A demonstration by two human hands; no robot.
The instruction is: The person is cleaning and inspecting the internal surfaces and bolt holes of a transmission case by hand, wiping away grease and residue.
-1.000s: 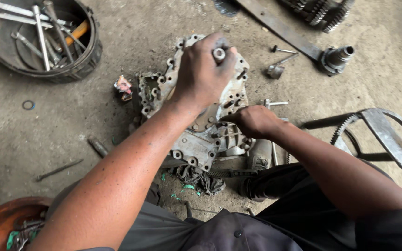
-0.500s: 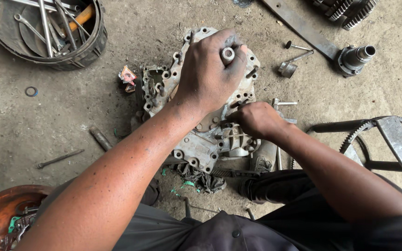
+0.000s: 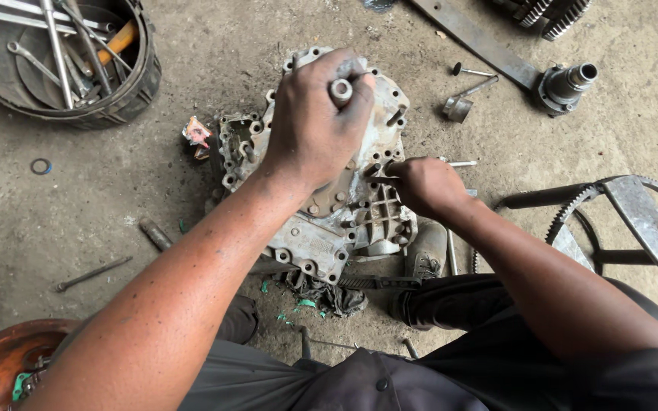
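While hands (image 3: 359, 152) grip it, casing (image 3: 321, 228) beneath

Left hand (image 3: 315, 122) clenched; right hand (image 3: 420, 185) pinching

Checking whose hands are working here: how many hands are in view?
2. The left hand grips a metal tool on top of the grey metal casing; the right hand pinches a thin rod at the casing's right side. No other person's hand shows.

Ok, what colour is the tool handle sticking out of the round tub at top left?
Orange; the handle lies among grey metal tools in the tub, clearest in the head view.
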